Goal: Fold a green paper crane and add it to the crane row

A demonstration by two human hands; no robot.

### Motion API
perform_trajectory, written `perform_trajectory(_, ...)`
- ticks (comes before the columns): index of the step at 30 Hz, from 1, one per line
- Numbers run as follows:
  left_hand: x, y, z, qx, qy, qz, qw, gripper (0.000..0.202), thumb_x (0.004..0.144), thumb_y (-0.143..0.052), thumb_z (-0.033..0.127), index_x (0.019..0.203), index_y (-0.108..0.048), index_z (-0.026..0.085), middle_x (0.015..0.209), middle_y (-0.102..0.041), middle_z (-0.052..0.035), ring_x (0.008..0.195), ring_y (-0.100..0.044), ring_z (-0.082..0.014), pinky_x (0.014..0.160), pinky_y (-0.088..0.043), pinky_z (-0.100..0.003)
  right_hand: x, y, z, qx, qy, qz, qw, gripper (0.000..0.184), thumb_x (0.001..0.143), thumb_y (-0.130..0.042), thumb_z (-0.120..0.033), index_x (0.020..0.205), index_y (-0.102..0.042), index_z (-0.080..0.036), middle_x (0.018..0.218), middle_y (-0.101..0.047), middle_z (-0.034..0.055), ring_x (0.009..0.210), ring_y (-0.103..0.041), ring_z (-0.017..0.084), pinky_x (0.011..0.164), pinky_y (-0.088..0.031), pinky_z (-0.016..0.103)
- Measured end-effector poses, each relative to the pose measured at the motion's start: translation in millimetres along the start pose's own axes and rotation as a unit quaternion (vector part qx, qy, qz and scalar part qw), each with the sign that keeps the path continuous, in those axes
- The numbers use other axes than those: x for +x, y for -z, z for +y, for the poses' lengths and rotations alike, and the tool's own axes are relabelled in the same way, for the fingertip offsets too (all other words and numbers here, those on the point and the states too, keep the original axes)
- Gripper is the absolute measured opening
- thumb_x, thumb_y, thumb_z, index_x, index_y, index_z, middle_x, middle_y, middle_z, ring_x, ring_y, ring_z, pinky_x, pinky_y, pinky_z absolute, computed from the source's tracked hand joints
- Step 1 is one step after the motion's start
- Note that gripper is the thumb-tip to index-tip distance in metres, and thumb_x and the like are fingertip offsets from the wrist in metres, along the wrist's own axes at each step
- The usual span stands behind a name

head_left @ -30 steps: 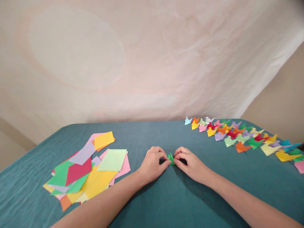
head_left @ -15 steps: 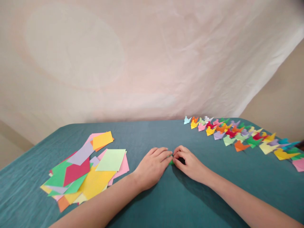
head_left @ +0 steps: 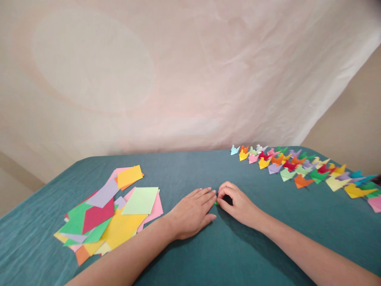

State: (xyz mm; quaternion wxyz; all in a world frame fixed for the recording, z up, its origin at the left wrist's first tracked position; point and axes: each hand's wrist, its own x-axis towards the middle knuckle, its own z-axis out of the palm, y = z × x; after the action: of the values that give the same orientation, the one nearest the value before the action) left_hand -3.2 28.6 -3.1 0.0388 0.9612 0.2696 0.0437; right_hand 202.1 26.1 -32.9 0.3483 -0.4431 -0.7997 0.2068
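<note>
Only a sliver of a small green folded paper [head_left: 216,203] shows between my hands at the middle of the table. My left hand [head_left: 193,212] lies flat over most of it, fingers stretched out and the thumb spread toward me. On the paper's right side, my right hand [head_left: 233,201] pinches its edge between thumb and index finger, the other fingers curled. The rest of the green paper is hidden under the left fingers, so its folded shape cannot be made out.
Loose sheets of coloured paper [head_left: 125,228] lie in an overlapping pile on the left of the teal cloth-covered table [head_left: 184,171]. Rows of several folded paper birds [head_left: 303,181] stand along the right side. A pale cloth backdrop [head_left: 190,79] hangs behind the table.
My left hand has flattened over the green paper; its thumb has moved away from the paper toward me. My right hand keeps its pinch in nearly the same spot.
</note>
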Motion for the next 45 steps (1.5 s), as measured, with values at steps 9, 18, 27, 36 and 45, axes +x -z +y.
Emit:
perform_trajectory(9, -8.5, 2.0, 5.3, -0.027, 0.002, -0.025, 0.999, 0.073, 0.087, -0.023, 0.062, 0.142, -0.014, 0.015, 0.148, -0.015, -0.0094, 0.136, -0.009, -0.0239, 0.11, -0.012, -0.039, -9.3, 7.4, -7.5, -0.081, 0.048, 0.0, 0.996, 0.017, 0.084, -0.046, -0.012, 0.09, -0.06, -0.019, 0.092, -0.061, 0.0054, 0.087, -0.056, 0.017, 0.079, -0.044, 0.032)
perform_trajectory(18, -8.1, 0.9, 5.6, -0.013, -0.002, -0.008, 1.0, 0.075, 0.086, -0.024, 0.064, 0.141, -0.018, 0.013, 0.146, -0.021, -0.0115, 0.136, -0.01, -0.0262, 0.109, -0.013, -0.041, -15.2, 11.2, -12.5, -0.203, 0.145, -0.033, 0.968, 0.029, 0.08, -0.047, -0.008, 0.1, -0.065, -0.018, 0.093, -0.066, 0.0071, 0.09, -0.059, 0.019, 0.081, -0.044, 0.035)
perform_trajectory(27, -7.8, 1.8, 5.5, -0.018, 0.0, -0.012, 1.0, 0.074, 0.086, -0.024, 0.063, 0.141, -0.019, 0.013, 0.146, -0.022, -0.0104, 0.136, -0.011, -0.0264, 0.109, -0.014, -0.041, -15.8, 11.2, -13.3, -0.235, 0.162, -0.057, 0.957, 0.028, 0.08, -0.046, -0.01, 0.099, -0.065, -0.015, 0.093, -0.066, 0.0095, 0.091, -0.058, 0.021, 0.081, -0.045, 0.037)
perform_trajectory(36, -7.5, 0.4, 5.4, -0.006, -0.003, -0.002, 1.0, 0.074, 0.086, -0.024, 0.064, 0.141, -0.021, 0.015, 0.145, -0.025, -0.0105, 0.136, -0.013, -0.0259, 0.109, -0.014, -0.041, -16.3, 9.7, -15.2, -0.252, 0.151, -0.069, 0.953, 0.028, 0.08, -0.046, -0.01, 0.1, -0.065, -0.015, 0.093, -0.065, 0.0103, 0.092, -0.057, 0.022, 0.081, -0.045, 0.036)
perform_trajectory(45, -5.8, 2.5, 8.3, 0.03, -0.008, 0.01, 0.999, 0.071, 0.086, -0.022, 0.063, 0.138, -0.028, 0.014, 0.144, -0.029, -0.0105, 0.136, -0.013, -0.0254, 0.109, -0.012, -0.042, -15.0, 10.2, -22.0, -0.274, 0.148, -0.078, 0.947, 0.027, 0.08, -0.047, -0.01, 0.099, -0.065, -0.014, 0.09, -0.064, 0.0107, 0.089, -0.057, 0.022, 0.079, -0.044, 0.036)
